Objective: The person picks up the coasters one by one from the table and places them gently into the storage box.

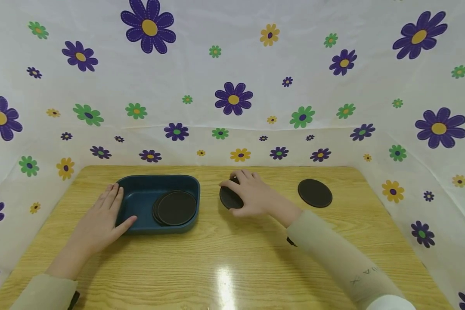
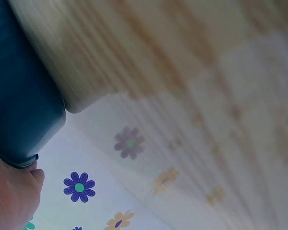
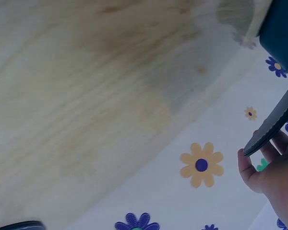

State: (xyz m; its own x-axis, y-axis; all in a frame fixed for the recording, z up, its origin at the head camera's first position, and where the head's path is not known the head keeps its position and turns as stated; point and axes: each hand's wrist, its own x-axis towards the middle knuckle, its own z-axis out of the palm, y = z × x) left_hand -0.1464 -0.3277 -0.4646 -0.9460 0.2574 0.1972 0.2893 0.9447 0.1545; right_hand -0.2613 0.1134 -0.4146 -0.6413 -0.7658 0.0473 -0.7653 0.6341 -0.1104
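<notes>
In the head view my left hand [image 1: 98,224] rests on the left side of a dark blue tray [image 1: 195,185], its fingers straight along the rim and its thumb spread over the front edge. Several round black coasters [image 1: 177,208] lie overlapping in the tray's right half. My right hand [image 1: 253,194] grips another black coaster [image 1: 228,198] by its edges, to the right of the tray. The right wrist view shows this coaster [image 3: 273,122] tilted, off the table, between thumb and fingers. The left wrist view has part of my left hand [image 2: 14,194] at the tray's corner [image 2: 43,129].
One more black coaster [image 1: 315,193] lies flat on the wooden table [image 1: 232,254] at the right. A white cloth [image 1: 255,64] with printed flowers hangs behind the table and along both sides.
</notes>
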